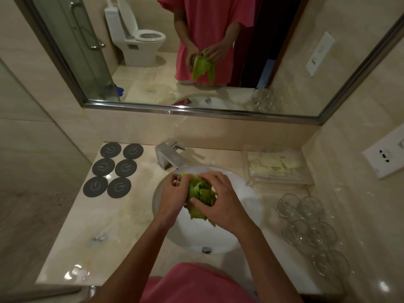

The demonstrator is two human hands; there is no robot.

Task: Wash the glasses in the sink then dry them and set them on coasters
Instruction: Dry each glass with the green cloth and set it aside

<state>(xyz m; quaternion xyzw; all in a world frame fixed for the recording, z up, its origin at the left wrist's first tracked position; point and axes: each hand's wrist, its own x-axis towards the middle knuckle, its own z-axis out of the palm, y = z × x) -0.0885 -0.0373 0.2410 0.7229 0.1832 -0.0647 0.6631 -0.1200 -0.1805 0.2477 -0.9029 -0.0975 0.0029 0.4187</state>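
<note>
Over the white sink (pixel 244 193), my left hand (pixel 172 194) grips a clear glass (pixel 177 181), of which only a sliver shows between my fingers. My right hand (pixel 220 202) holds a crumpled green cloth (pixel 200 193) pressed against that glass. Several clear glasses (pixel 306 226) stand in a cluster on the counter to the right of the sink. Several dark round coasters (pixel 115 169) lie in two columns on the counter at the back left, with nothing on them.
A chrome faucet (pixel 169 155) stands behind the sink. A clear tray of white packets (pixel 275 165) sits at the back right. A mirror (pixel 196 51) covers the wall above; a wall socket (pixel 387 156) is on the right. Water spots lie on the beige counter (pixel 98 237).
</note>
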